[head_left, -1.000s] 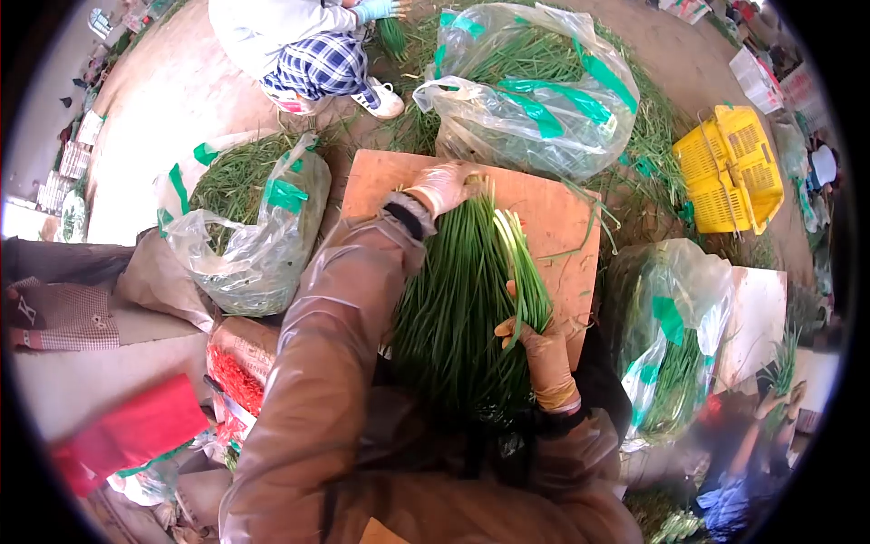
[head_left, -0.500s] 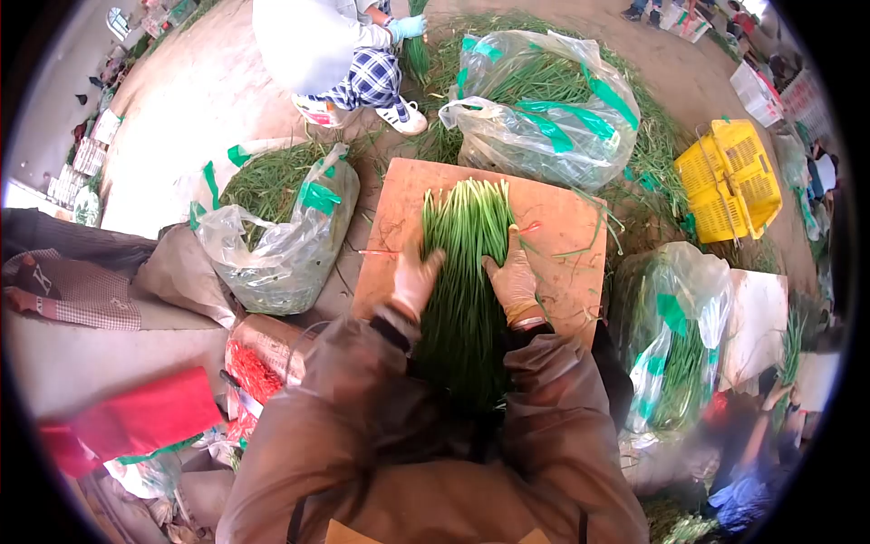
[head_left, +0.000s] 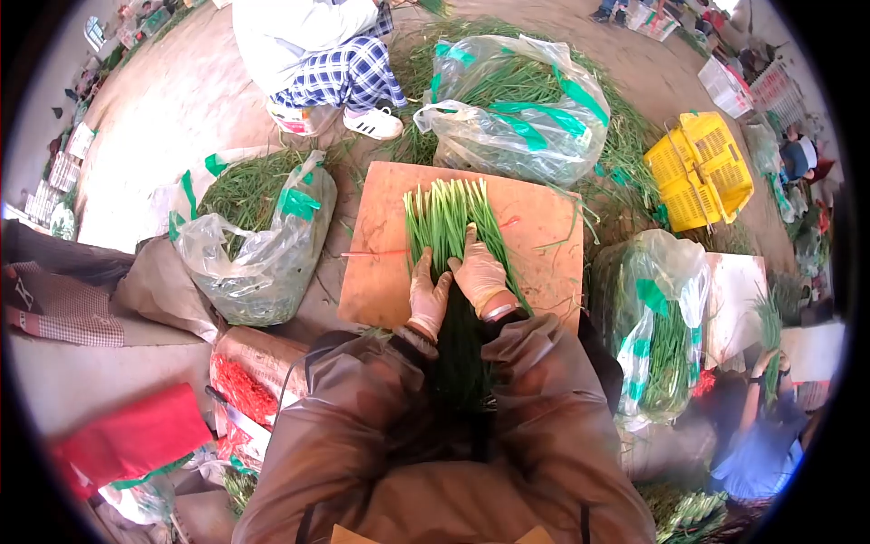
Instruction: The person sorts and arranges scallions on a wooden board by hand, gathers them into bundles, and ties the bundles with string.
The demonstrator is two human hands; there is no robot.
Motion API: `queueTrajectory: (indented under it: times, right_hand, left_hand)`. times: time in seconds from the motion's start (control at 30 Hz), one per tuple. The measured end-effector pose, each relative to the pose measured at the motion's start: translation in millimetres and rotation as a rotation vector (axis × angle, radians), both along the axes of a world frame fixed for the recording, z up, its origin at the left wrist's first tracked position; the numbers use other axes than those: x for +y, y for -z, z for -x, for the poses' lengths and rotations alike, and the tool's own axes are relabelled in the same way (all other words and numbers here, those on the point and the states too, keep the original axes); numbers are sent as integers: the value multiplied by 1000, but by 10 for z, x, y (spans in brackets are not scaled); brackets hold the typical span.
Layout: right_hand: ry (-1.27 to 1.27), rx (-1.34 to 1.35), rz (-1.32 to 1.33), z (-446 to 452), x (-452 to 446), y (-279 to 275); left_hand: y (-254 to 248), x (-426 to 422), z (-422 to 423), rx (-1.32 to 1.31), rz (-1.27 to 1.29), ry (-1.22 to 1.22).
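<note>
A bunch of green chives [head_left: 446, 213] lies lengthwise on an orange-brown board [head_left: 373, 286], its pale cut ends pointing away from me and its leaves trailing toward my lap. My gloved left hand [head_left: 428, 297] holds the bunch along its left side, thumb toward the middle. Lying across the top from the right, my gloved right hand [head_left: 480, 272] grips the stalks, several of which fan out to its right. Both hands are close together. A thin red tie [head_left: 373, 254] sticks out to the left of the bunch; whether it runs underneath is hidden.
Clear plastic bags of greens stand at the left [head_left: 263, 281], beyond the board [head_left: 517, 150] and at the right [head_left: 666, 335]. A yellow crate [head_left: 702, 172] sits far right. Red ties [head_left: 243, 385] and a knife [head_left: 243, 424] lie left of me. Another person [head_left: 335, 77] sits ahead.
My hands have come closer together; the right one has moved left onto the top of the chives. The stalks' right side now spreads outward. The view has shifted slightly.
</note>
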State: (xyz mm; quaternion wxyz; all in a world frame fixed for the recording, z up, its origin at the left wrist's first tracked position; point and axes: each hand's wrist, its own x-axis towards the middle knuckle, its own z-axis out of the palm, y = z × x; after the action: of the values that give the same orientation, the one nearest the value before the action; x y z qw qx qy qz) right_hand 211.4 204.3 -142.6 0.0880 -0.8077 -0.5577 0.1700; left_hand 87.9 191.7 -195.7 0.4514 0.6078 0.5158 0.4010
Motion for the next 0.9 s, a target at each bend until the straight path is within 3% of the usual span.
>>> queueTrajectory:
  times: [0.13, 0.2, 0.23, 0.27, 0.33, 0.37, 0.4, 0.43, 0.53, 0.57, 0.67, 0.73, 0.8, 0.83, 0.9]
  right_hand:
    - [-78, -121, -171, -256, -203, -246]
    - [-27, 13, -518, -443, -269, -129]
    - [64, 157, -538, -488, -304, -188]
    - [71, 160, -538, -548, -305, -52]
    - [153, 439, -566, -553, -257, 22]
    - [48, 397, -409, -555, -318, 44]
    - [-31, 458, -248, -479, -279, 178]
    - [-57, 427, -287, -307, -307, 170]
    - [-121, 325, -232, -81, -313, -147]
    - [-156, 249, -140, -76, -299, -257]
    - [-153, 301, -88, -228, -256, -323]
    - [-225, 275, -373, -437, -196, -216]
    - [133, 666, -204, -649, -105, -89]
    - [131, 672, -200, -731, -53, -44]
    - [64, 385, -502, -842, 58, 46]
  left_hand:
    - [-36, -28, -16, 27, -19, -9]
    - [-47, -30, -30, 90, -138, -84]
    - [-67, -28, -27, 34, -123, -82]
    - [-64, -33, -34, 38, -123, -76]
    - [-93, -57, -86, 7, -131, -57]
    - [-107, -85, -114, 8, -130, -55]
    - [-217, -128, -145, 222, -138, 8]
    - [-268, -157, -175, 435, -146, 72]
    - [264, -105, -263, 612, -370, 14]
    - [352, -138, -261, 616, -367, 15]
    - [-5, -214, -257, 449, -241, 21]
    - [-145, -256, -281, 501, -143, 24]
    - [-118, -249, -294, 464, -158, 9]
    - [-98, -252, -285, 454, -178, 10]
    - [-79, -261, -285, 453, -172, 6]
